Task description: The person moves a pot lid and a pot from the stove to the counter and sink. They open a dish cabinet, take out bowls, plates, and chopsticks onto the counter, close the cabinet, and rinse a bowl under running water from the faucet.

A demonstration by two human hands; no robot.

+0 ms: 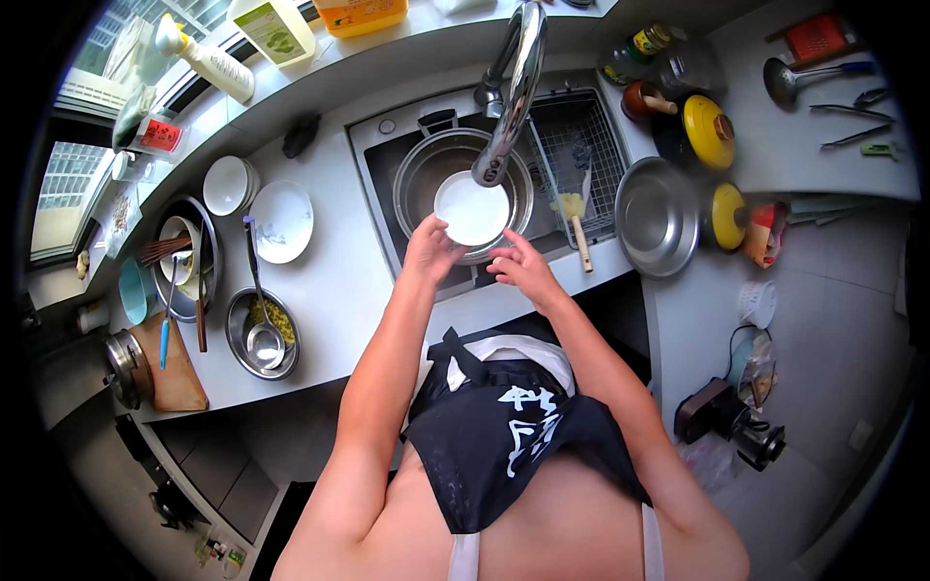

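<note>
A round white dish (pixel 472 208) is over a steel basin (pixel 411 174) in the sink, below the faucet (pixel 518 92). My left hand (pixel 432 252) grips its near left rim between thumb and fingers. At the near right rim is my right hand (pixel 526 268), its fingers apart and a fingertip close to the edge. Whether that fingertip touches the dish I cannot tell. Right of the basin, a wooden-handled brush (pixel 578 230) leans across the edge of a wire drying rack (pixel 591 136).
Left on the counter stand stacked white bowls (pixel 227 186), a white plate (pixel 282 222), and a steel bowl (pixel 235 324) with yellow food and a ladle (pixel 264 345). On the right are a wide steel pan (pixel 658 217) and yellow-lidded pots (pixel 708 133).
</note>
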